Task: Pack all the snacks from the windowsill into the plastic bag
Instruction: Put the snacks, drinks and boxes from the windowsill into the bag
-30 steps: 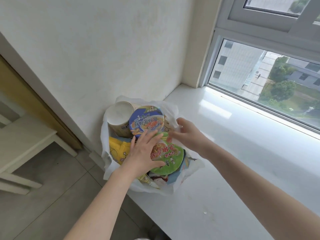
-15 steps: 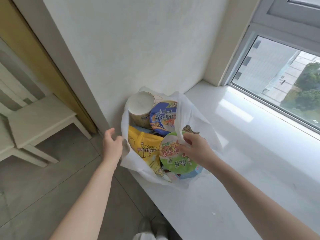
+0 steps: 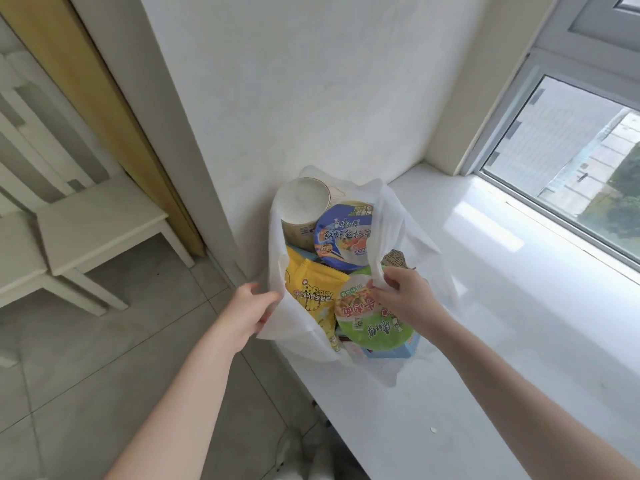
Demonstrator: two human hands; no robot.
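A white plastic bag point(image 3: 408, 237) stands at the left end of the white windowsill point(image 3: 502, 323), against the wall. Inside it show a tan paper cup point(image 3: 304, 209), a blue-lidded noodle bowl point(image 3: 344, 237), a yellow popcorn packet point(image 3: 313, 289), a green-lidded noodle bowl point(image 3: 372, 323) and a light blue box point(image 3: 410, 346) underneath. My left hand point(image 3: 247, 311) grips the bag's left edge. My right hand point(image 3: 405, 296) pinches the bag's right edge just above the green lid.
A white table point(image 3: 97, 223) with chairs stands on the grey tiled floor point(image 3: 104, 375) to the left. A yellow door frame point(image 3: 114, 109) runs beside the wall. The window point(image 3: 571, 161) lines the sill's far right side.
My left hand left the green lid, went to the bag's left edge and took hold of it. My right hand has pinched the right edge. The view has shifted left.
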